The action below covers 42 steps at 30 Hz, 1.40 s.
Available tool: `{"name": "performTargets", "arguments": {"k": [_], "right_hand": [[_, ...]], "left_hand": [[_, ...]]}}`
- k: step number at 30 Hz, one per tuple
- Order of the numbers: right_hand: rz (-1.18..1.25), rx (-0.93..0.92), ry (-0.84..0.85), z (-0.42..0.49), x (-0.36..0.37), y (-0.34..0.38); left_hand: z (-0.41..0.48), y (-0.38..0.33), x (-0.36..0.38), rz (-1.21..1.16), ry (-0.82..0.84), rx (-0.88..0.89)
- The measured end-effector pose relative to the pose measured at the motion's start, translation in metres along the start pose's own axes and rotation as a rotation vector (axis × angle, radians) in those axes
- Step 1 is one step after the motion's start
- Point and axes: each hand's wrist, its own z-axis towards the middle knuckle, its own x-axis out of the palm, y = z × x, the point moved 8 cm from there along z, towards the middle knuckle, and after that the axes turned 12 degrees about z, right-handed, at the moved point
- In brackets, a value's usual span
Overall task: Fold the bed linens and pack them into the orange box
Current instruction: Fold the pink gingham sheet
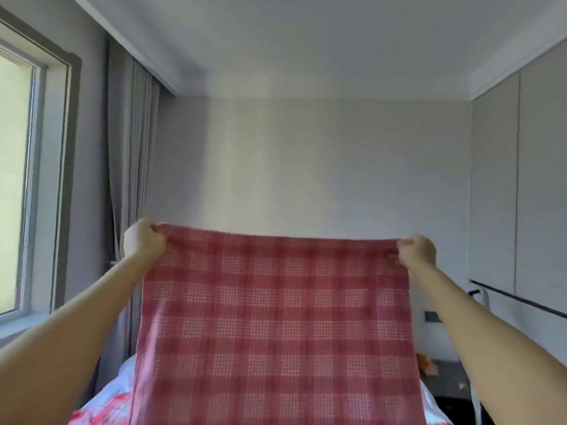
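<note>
A red and white checked linen (276,317) hangs flat in front of me, stretched wide at its top edge and falling out of view at the bottom. My left hand (144,240) grips its top left corner. My right hand (417,251) grips its top right corner. Both arms are raised and held apart. The orange box is not clearly in view; a small orange object (427,365) shows low at the right, partly hidden by the linen.
Behind the linen lies bedding, white with a red pattern (104,406). A window (18,179) and grey curtain (132,179) stand at the left. Grey cupboards (521,179) line the right wall, with a dark bedside surface (451,378) below.
</note>
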Motion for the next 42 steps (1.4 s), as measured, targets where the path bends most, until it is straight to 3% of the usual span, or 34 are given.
{"name": "performTargets", "arguments": {"k": [2,4,7,10,13,20,24,30,34,36,39,42], "right_hand": [[0.230,-0.242,-0.092,0.023,-0.008,0.066],[0.430,-0.424,-0.134,0.035,-0.023,0.130],[0.555,-0.540,-0.167,0.037,-0.050,0.176],[0.564,-0.605,-0.161,0.026,-0.067,0.186],[0.531,-0.570,-0.132,0.011,-0.076,0.158],[0.353,-0.384,0.043,-0.087,-0.111,0.028],[0.208,-0.229,0.166,-0.184,-0.152,-0.056],[-0.209,0.014,0.435,-0.331,-0.192,-0.163],[-0.424,0.109,0.526,-0.391,-0.215,-0.206],[-0.491,0.151,0.554,-0.412,-0.230,-0.221],[-0.589,0.157,0.572,-0.443,-0.257,-0.234],[-0.758,0.150,0.674,-0.472,-0.284,-0.245]], "left_hand": [[0.023,-0.036,-0.033,-0.189,-0.213,0.017],[0.050,-0.066,-0.065,-0.386,-0.316,0.019],[0.071,-0.093,-0.095,-0.579,-0.383,0.065],[0.075,-0.085,-0.104,-0.575,-0.403,0.106],[0.059,-0.052,-0.093,-0.513,-0.319,0.062],[-0.094,0.036,-0.074,-0.392,-0.002,0.211],[-0.181,0.116,-0.071,-0.066,0.261,0.272],[-0.317,0.213,-0.049,0.490,0.647,0.719],[-0.388,0.253,-0.038,0.836,0.809,0.812],[-0.420,0.259,-0.042,0.868,0.858,0.857],[-0.459,0.270,-0.061,0.664,0.766,1.012],[-0.496,0.284,-0.075,0.609,0.945,1.041]]}}
